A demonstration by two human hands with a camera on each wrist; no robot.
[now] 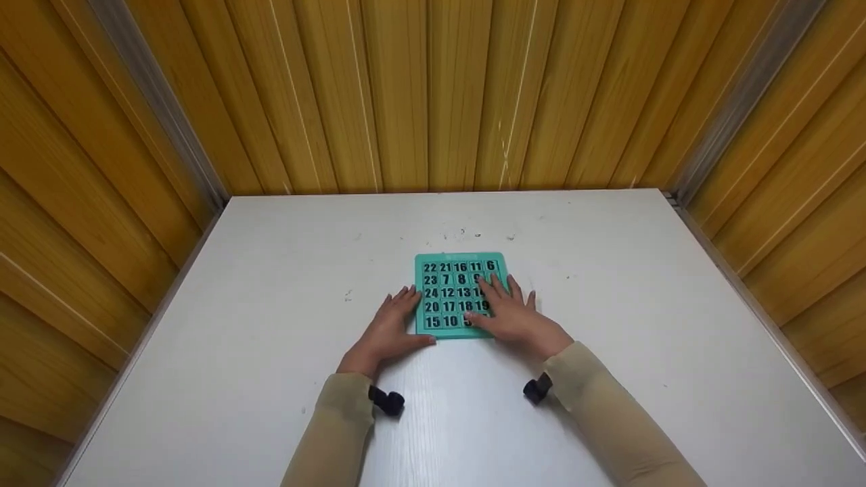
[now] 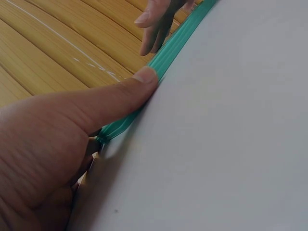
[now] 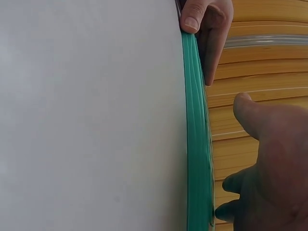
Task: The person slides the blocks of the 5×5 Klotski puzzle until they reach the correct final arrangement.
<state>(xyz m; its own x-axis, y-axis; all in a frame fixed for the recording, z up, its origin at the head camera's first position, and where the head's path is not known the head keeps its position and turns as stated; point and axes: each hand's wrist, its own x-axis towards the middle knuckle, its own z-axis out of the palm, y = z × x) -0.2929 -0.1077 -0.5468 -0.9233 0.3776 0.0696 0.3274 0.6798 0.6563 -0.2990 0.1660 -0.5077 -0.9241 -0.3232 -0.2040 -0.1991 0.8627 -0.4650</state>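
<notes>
A green number puzzle board lies flat on the white table, its tiles in a five-by-five grid; the top row reads 22, 21, 16, 11, 6. My left hand holds its left side, fingers along the left edge and thumb at the bottom edge; in the left wrist view the thumb of the left hand presses the green rim. Over the board's right part spreads my right hand, fingers extended, covering some tiles at the lower right. The right wrist view shows the right hand beside the green edge.
The white table has small dark marks beyond the board. Yellow wood-patterned panels stand behind it and at both sides, with grey metal strips at the corners. A black wrist device is on the left sleeve, another on the right.
</notes>
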